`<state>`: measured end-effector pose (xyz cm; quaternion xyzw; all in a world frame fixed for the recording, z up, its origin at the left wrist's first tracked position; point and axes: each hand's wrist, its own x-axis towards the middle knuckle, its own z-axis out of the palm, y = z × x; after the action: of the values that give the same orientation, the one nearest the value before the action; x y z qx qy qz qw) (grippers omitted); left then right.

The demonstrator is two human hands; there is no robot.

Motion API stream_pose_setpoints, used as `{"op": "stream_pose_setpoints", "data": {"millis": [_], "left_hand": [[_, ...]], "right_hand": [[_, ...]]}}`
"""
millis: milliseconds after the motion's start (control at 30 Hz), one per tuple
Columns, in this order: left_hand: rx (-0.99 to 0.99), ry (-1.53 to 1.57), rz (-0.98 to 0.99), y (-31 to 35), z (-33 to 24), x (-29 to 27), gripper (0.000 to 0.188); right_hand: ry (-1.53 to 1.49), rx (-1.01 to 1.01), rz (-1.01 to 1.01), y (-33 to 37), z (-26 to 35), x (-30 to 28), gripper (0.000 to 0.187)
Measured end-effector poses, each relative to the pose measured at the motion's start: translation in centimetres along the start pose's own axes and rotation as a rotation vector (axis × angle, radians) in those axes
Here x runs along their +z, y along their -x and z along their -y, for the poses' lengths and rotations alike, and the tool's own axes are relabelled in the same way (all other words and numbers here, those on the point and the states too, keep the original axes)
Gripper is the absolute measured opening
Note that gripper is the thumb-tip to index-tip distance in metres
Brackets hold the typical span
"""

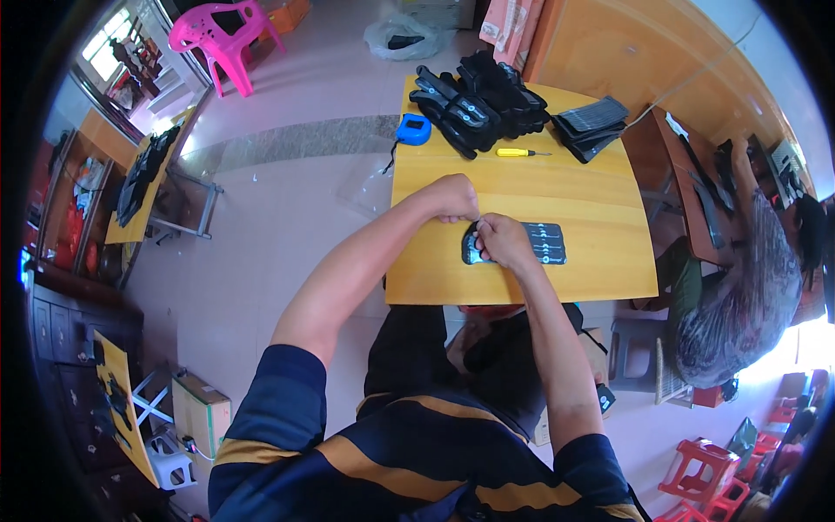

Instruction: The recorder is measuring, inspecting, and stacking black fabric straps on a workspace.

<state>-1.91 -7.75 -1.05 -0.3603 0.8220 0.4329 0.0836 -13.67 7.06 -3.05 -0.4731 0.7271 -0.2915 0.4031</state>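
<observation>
On the yellow wooden table [609,270] in front of me lies a flat black piece with white and blue printed markings [548,244], with a rounded left end. My right hand [503,239] is closed in a pinch over its left part, covering some of it. Just up and to the left, my left hand [454,198] makes a closed fist above the table. Its fingertips come close to the right hand's fingertips at the piece's upper edge. Whatever the left fingers hold is hidden.
Farther back on the table are a pile of black gloves [478,104], a stack of black flat pieces [593,124], a yellow-handled screwdriver [522,152] and a blue tape measure [413,130]. Another person [739,296] sits at a desk on the right. A pink chair [224,39] stands far left.
</observation>
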Motion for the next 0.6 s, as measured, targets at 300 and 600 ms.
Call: {"op": "stream_pose_setpoints", "data": {"millis": [300, 600], "left_hand": [[-0.061, -0.315, 0.107, -1.5, -2.7, -0.9, 0.021], [-0.093, -0.373, 0.059, -0.7, -2.8, -1.2, 0.022]], "right_hand": [[0.017, -0.026, -0.059, -0.1, -0.5, 0.4, 0.03], [-0.134, 0.012, -0.041, 0.1, -0.5, 0.1, 0.027]]}}
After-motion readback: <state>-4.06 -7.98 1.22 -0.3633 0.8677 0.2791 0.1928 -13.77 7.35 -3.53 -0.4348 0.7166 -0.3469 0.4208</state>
